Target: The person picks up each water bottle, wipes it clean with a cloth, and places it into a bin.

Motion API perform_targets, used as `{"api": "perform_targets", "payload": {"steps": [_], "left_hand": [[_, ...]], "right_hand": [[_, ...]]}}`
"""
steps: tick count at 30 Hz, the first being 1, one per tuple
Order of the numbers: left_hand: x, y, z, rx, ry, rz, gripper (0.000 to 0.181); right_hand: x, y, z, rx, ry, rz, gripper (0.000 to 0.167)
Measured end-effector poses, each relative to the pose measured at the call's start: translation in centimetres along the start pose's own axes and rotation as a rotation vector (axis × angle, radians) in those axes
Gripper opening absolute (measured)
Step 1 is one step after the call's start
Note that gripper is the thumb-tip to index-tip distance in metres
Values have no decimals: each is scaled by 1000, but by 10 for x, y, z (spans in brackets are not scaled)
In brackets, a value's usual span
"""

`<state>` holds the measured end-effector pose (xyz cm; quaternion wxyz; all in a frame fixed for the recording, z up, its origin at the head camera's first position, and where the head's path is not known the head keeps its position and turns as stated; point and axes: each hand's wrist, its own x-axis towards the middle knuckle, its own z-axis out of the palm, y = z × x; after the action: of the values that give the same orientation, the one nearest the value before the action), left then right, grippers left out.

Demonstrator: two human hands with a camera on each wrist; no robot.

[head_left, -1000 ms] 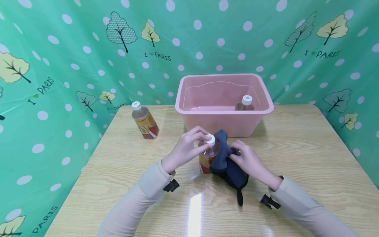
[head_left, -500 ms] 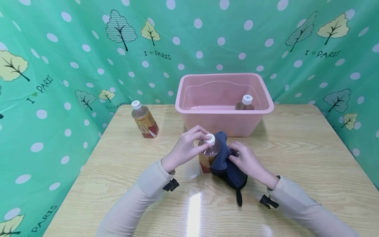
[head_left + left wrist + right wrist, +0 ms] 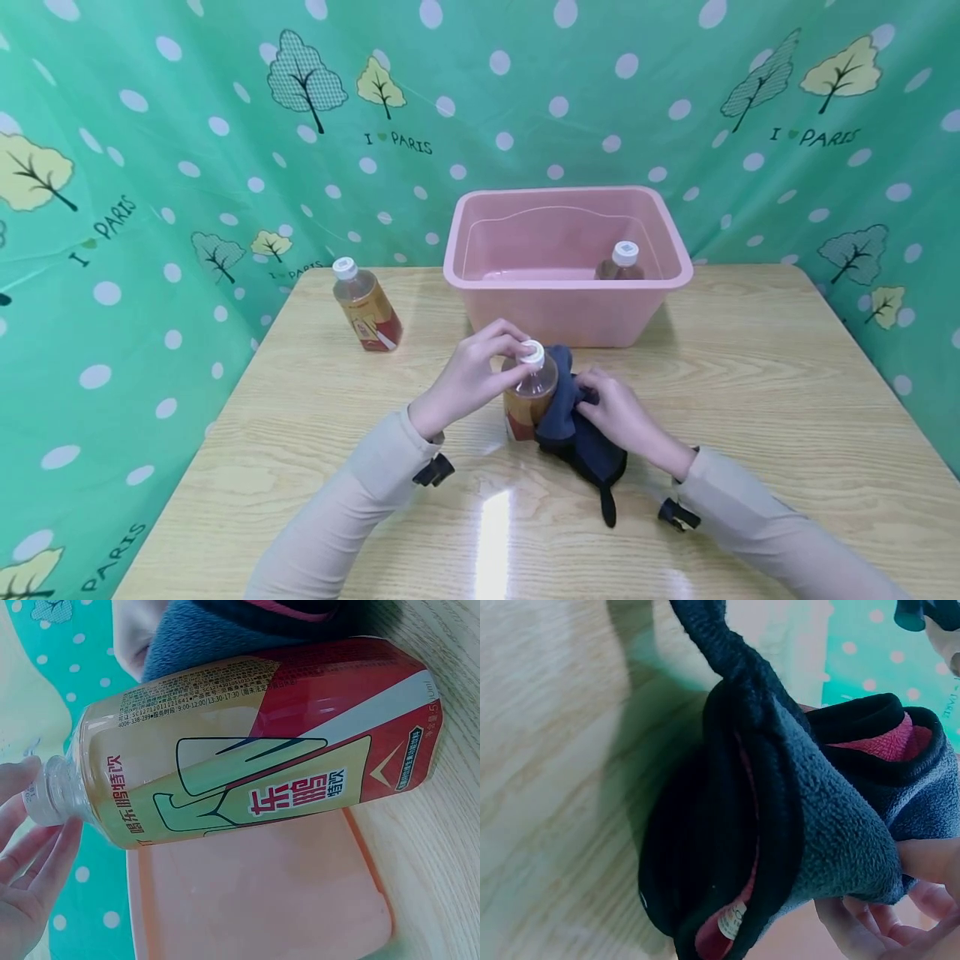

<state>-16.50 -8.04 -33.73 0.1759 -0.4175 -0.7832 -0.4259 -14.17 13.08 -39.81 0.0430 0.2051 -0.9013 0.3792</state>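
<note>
A drink bottle with a white cap stands upright on the table. At its top, the fingers and thumb of my left hand pinch the cap. Its tan and red label faces the left wrist camera. Against the bottle's right side lies a dark blue-grey cloth with black edging, a loop and a pink inner side. My right hand pinches a bunched fold of this cloth. The cloth hides part of the bottle's lower right side.
Behind the hands stands a pink plastic tub; another capped bottle is inside at its right. A third bottle stands at the table's back left. A green patterned curtain hangs behind the wooden table.
My right hand has shifted slightly down with the cloth, and the cloth's upper end sits lower beside the bottle. My left hand and the bottle hold their place.
</note>
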Motion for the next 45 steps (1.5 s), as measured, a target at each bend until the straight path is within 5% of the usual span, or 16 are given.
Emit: {"api": "perform_targets", "payload": {"steps": [21,45], "left_hand": [[-1,2,1,15,-10,-11,11],[1,5,2,97,-24,33,10]], "right_hand": [[-5,14,15,-49,-109,72,25],[-21,12,-6,14,56,36,19]]}}
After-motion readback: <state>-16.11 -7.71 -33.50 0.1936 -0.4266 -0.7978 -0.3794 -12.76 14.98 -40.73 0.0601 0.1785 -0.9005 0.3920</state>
